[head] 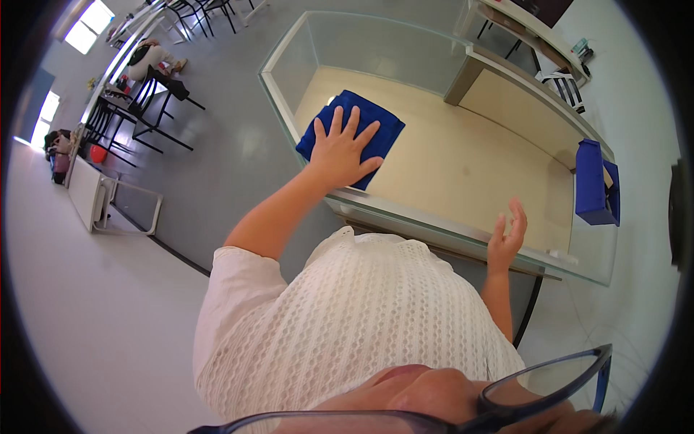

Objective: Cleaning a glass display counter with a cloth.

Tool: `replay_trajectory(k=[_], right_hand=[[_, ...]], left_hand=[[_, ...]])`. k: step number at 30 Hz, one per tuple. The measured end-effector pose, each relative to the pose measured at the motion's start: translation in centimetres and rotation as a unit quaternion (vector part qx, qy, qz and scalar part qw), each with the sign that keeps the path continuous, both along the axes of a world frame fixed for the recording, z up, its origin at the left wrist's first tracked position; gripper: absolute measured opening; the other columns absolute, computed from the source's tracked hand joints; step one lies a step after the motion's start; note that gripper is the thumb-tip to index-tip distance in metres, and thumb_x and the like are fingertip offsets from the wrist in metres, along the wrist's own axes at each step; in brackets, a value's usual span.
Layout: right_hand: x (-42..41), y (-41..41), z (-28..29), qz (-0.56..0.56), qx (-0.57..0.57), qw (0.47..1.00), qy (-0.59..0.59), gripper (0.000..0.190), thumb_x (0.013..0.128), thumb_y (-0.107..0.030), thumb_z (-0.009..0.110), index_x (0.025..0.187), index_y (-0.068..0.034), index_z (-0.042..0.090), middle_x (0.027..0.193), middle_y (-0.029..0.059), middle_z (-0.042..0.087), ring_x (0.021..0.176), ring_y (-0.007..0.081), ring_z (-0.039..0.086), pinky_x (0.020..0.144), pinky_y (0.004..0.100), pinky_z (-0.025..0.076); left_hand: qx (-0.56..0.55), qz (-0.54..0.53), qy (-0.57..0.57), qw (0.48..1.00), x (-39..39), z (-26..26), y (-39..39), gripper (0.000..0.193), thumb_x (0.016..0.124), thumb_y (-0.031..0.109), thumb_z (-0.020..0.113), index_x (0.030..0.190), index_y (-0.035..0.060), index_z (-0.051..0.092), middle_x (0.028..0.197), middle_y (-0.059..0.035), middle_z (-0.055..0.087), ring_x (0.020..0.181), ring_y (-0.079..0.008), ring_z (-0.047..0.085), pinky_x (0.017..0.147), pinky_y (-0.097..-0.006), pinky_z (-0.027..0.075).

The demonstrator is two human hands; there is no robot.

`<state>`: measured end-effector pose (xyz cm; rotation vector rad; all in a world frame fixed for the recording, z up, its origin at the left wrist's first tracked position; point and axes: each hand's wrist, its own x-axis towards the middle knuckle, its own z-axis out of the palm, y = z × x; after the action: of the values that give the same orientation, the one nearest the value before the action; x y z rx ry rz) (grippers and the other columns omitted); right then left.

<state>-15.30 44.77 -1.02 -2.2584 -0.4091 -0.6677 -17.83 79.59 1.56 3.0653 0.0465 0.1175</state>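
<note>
My left hand [341, 154] lies flat with spread fingers on a folded blue cloth [382, 116]. The cloth rests on the left part of a glass display counter [466, 211], overlapping its left edge frame. A cream-coloured panel shows through the glass. My right hand [508, 233] is over the counter's near edge at the right, fingers apart and holding nothing; whether it touches the glass I cannot tell.
A blue box [591, 182] with things in it stands at the counter's right end. Beyond the left side are black chairs [149, 100], a bent-over person [149, 59] and a white folding chair or frame [130, 209]. A white desk [528, 32] stands behind, right.
</note>
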Motion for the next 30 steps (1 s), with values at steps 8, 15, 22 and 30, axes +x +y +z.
replay_trajectory(k=[8,15,22,30], right_hand=[[-1.1,-0.3,-0.9,0.082,0.13,0.988,0.003,0.02,0.079,-0.006,0.066,0.07,-0.007,0.048,0.067,0.0014,0.042,0.053,0.0081,0.03,0.047,0.0218,0.027],[-1.3,-0.8,-0.5,0.156,0.154,0.975,0.028,0.025,0.083,-0.009,0.062,0.064,-0.006,0.045,0.054,-0.0003,0.036,0.048,0.0078,0.03,0.045,0.0219,0.025],[0.9,-4.9,1.0,0.026,0.037,0.999,-0.01,0.025,0.093,-0.016,0.045,0.075,-0.002,0.053,0.063,0.0073,0.053,0.055,0.0179,0.05,0.053,0.0283,0.04],[3.8,-9.3,0.3,-0.127,-0.038,0.991,-0.021,0.03,0.095,-0.021,0.043,0.116,-0.002,0.054,0.095,0.0104,0.058,0.083,0.0229,0.056,0.077,0.0315,0.045]], left_hand=[[-0.037,-0.012,0.009,0.999,-3.6,0.3,-6.6,0.068,0.082,0.053,0.052,0.14,0.0241,0.033,0.148,-0.0176,0.02,0.135,-0.0437,0.013,0.101,-0.0667,0.012],[-0.049,0.023,-0.014,0.998,-3.3,0.7,-5.7,0.063,0.08,0.051,0.056,0.136,0.0282,0.039,0.147,-0.0143,0.023,0.135,-0.0424,0.016,0.101,-0.0662,0.013],[-0.007,0.124,0.008,0.992,0.7,-0.3,3.0,0.067,0.082,0.058,0.049,0.14,0.0294,0.033,0.149,-0.0126,0.02,0.136,-0.0398,0.015,0.101,-0.0665,0.012],[0.007,0.232,0.032,0.972,5.1,-0.4,13.0,0.069,0.083,0.065,0.041,0.141,0.0321,0.028,0.151,-0.0098,0.017,0.138,-0.0365,0.013,0.102,-0.0667,0.012]])
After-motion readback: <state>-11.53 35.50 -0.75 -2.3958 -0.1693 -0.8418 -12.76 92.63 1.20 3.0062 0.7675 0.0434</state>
